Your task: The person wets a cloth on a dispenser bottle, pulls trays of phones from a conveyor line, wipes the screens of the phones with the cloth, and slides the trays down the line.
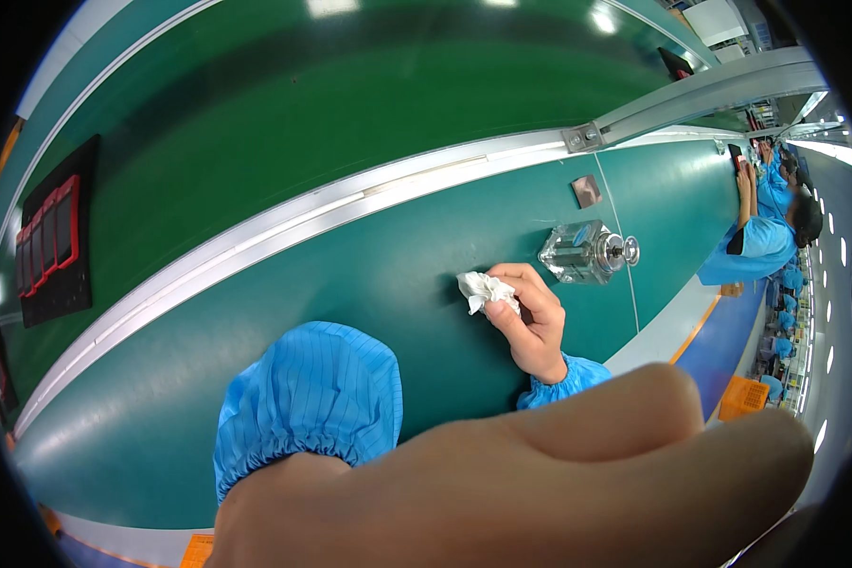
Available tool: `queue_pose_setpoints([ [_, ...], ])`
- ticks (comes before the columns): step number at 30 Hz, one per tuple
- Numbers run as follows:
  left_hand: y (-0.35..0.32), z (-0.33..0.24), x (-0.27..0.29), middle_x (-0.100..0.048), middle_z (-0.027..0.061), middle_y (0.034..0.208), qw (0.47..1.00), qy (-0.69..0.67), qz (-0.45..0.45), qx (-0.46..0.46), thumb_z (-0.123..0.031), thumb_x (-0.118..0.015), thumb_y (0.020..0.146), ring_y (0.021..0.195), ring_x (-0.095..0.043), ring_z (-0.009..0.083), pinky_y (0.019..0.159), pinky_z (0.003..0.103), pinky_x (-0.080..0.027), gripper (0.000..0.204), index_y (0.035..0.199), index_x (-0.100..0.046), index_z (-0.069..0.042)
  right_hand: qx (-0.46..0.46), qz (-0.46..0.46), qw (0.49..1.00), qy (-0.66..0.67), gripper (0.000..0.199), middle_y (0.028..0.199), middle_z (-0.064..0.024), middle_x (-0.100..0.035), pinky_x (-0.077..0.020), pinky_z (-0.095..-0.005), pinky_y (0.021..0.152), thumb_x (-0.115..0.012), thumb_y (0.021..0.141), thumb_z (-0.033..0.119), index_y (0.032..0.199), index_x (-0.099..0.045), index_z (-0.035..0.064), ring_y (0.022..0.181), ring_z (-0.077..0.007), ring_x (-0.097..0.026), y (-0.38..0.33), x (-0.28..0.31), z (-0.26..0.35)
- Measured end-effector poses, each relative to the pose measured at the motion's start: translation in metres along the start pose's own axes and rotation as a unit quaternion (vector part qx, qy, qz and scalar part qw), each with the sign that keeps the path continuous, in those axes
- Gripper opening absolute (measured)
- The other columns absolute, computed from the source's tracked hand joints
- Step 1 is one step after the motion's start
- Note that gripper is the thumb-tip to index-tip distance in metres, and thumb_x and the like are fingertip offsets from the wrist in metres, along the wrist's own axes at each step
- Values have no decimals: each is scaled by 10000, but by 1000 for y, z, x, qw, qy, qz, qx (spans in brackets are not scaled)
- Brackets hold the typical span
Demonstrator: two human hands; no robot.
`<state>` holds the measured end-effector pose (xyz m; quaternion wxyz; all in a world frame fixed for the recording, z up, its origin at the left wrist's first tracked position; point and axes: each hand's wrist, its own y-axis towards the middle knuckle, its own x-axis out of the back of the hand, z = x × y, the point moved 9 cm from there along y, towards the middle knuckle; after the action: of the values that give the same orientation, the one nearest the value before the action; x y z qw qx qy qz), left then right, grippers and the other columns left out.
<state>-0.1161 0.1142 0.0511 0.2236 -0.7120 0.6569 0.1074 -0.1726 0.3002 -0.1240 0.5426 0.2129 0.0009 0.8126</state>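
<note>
A crumpled white tissue [483, 292] is pinched between the thumb and fingers of my right hand [537, 327], over the green tabletop [426, 237]. Just right of that hand stands a clear glass bottle [582, 254] with a round, dish-like top, apart from my fingers. My left hand [530, 483] is raised very close to the camera, large and blurred across the lower part of the view. Its fingers point right and show only in part; whether they grip anything is hidden. Both arms wear blue striped sleeves. Past the bottle lies a small brownish square piece [586, 191].
Beyond a metal rail [350, 204] runs a darker green surface with a black tray [59, 237] of red-framed pieces at far left. A metal post [710, 95] crosses at upper right. Co-workers in blue [767, 241] sit along the right, near an orange crate [742, 398].
</note>
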Motion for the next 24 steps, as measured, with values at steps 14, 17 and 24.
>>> queue_pose_setpoints([
  [14, 14, -35, -18, -570, 14, 666, 997, 36, -41, -63, -155, -650, 911, 574, -525, 138, 943, 400, -456, 341, 635, -468, -70, -3, 8, 1000, 16, 197, 1100, -163, -626, -460, -258, 729, -683, 896, 42, 1059, -677, -66, 870, -161, -585, 1, -6, 5],
  [17, 8, -33, -25, -570, 14, 663, 996, 41, -40, -70, -154, -648, 912, 574, -526, 140, 947, 401, -457, 346, 631, -464, -72, 2, 4, 1000, 0, 208, 1047, -176, -652, -489, -288, 716, -692, 888, 30, 1079, -672, -50, 868, -211, -627, 0, -1, 7],
  [24, -16, -44, -43, -577, 15, 657, 992, 20, -66, -110, -170, -652, 912, 568, -532, 140, 958, 397, -450, 350, 625, -477, -73, 9, 5, 1000, 15, 202, 1031, -162, -650, -486, -285, 698, -685, 900, 48, 1076, -673, -50, 831, -197, -619, 1, -4, 14],
])
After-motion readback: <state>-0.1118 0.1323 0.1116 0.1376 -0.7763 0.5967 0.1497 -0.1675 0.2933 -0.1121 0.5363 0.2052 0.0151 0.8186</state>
